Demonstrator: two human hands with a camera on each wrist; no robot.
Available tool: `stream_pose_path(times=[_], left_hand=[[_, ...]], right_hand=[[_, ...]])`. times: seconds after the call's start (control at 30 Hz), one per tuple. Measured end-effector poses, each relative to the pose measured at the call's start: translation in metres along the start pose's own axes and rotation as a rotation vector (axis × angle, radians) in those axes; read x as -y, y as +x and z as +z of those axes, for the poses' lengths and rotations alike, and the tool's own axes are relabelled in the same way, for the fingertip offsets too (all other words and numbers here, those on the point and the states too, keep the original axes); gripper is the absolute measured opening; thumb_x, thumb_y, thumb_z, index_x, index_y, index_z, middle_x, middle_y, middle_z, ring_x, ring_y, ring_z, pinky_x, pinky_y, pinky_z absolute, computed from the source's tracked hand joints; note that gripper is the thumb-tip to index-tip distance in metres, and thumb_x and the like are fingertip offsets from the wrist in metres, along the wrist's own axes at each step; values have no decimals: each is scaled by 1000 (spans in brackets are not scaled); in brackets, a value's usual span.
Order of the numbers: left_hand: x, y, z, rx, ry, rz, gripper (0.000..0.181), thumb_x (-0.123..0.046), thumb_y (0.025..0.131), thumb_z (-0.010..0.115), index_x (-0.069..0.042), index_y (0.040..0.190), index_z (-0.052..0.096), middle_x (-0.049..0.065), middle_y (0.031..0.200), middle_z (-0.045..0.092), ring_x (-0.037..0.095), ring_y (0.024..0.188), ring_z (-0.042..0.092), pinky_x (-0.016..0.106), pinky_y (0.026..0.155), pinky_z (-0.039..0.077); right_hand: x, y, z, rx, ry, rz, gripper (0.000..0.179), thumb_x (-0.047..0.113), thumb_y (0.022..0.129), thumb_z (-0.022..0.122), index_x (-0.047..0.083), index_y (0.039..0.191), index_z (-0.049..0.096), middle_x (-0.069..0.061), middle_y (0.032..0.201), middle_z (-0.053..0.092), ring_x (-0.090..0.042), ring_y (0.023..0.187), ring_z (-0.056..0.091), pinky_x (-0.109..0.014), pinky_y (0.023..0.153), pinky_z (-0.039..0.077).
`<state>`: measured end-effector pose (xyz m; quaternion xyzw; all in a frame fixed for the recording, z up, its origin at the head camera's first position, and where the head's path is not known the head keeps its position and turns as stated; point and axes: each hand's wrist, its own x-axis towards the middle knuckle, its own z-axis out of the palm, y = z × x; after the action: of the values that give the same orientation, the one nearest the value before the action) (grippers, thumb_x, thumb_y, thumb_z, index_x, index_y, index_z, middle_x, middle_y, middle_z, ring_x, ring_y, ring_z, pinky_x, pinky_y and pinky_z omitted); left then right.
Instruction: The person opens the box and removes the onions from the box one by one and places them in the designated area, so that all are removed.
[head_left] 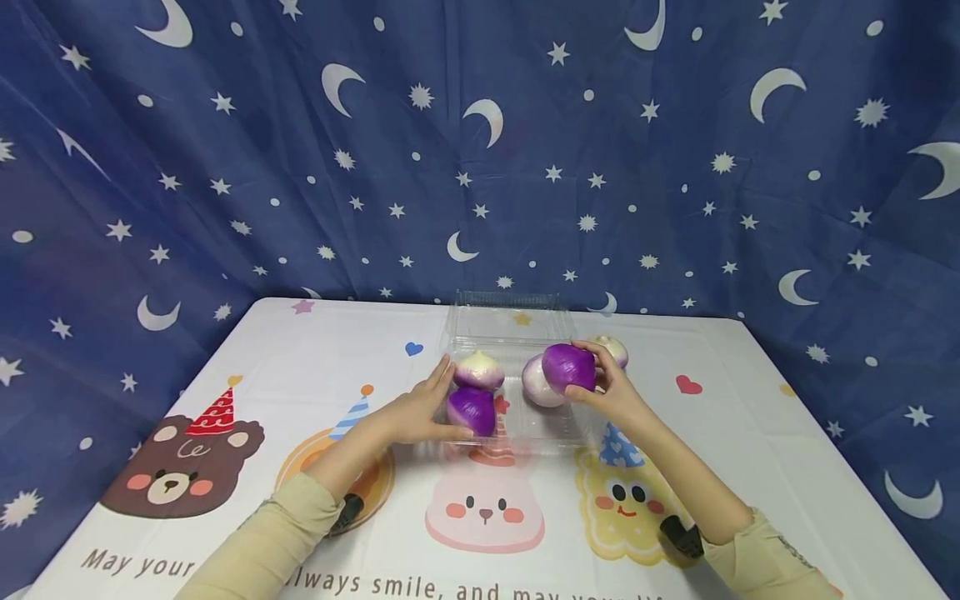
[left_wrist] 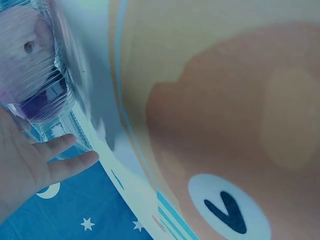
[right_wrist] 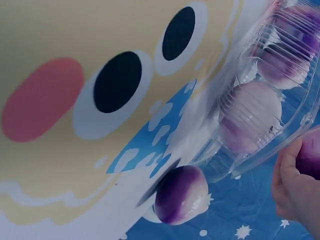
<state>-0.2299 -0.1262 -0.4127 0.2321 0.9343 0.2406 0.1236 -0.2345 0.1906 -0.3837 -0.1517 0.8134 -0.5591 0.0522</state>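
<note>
A clear plastic clamshell box stands open on the table. Inside its left half are a cream-topped onion and a purple onion; a pale onion sits to the right. My right hand grips another purple onion between thumb and fingers, over the box's right side, partly covering the pale one. With fingers extended, my left hand rests along the box's left wall, also seen as a hand in the left wrist view. Outside the box, behind my right hand, lies one more onion.
The box's hinged lid lies back toward the dark blue star-and-moon curtain. A white tablecloth printed with cartoon animals and lettering covers the table. Black wrist straps show on both forearms.
</note>
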Motion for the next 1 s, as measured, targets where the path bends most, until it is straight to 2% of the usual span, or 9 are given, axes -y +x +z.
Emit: stream_pose_path(times=[0.17,0.37,0.53,0.77,1.0], left_hand=[[0,1,3,1,-17,-1,113,-62,78,64,-2,151,1,14,159,-10,43,142,15,59,109,29],[-1,2,8,-2,-19,10,114,-63,77,64,-3,151,1,13,159,-11,41,143,15,55,111,29],[-2,1,9,4,-14,3,113,-63,78,64,-4,151,1,13,159,-11,41,143,15,56,110,29],[1,-2,8,8,-11,-11,113,-64,77,63,-4,151,2,13,159,-11,42,142,17,58,109,30],[1,0,2,-6,19,-4,113,-64,77,63,-4,151,3,13,159,-9,44,141,18,58,108,31]], right_hand=[[-3,-4,-4,-34,-45,2,65,13,90,64,12,145,29,-24,131,38,-37,115,48,-48,98,47],[-11,-10,-14,-96,-107,12,66,13,89,65,14,145,31,-19,142,34,-36,115,48,-42,96,49],[-17,-15,-20,-124,-147,-1,67,11,88,66,12,145,31,-16,152,22,-43,121,43,-52,96,47],[-28,-15,-29,-124,-235,-19,71,15,86,69,12,144,30,-26,143,26,-47,121,41,-59,95,46],[-32,-10,-48,-108,-279,-62,71,16,85,70,12,144,30,-24,141,30,-40,115,45,-53,91,48]])
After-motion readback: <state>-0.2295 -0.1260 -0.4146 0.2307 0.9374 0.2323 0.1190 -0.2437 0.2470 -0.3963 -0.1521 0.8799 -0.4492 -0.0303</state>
